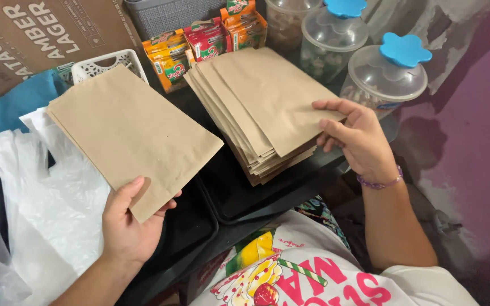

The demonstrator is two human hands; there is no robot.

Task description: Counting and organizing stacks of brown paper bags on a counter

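Flat brown paper bag held up in left hand, pinched at its near corner, thumb on top and fingers curled beneath. The corner grip leaves most of the sheet free, so it hangs out over the white plastic bags and the black tray, touching neither as far as I can tell.

Right hand rests on the right edge of the stack of paper bags, fingers together, tips pressing the top sheet, thumb at the side edge. Stack is fanned, edges stepped, which exposes each sheet's edge for separating.

Stack sits on a second black tray, overhanging its near rim.

Behind: juice cartons, a white basket and clear jars with blue lids, close to the stack's far edge. Little room there; open room lies between bag and stack.
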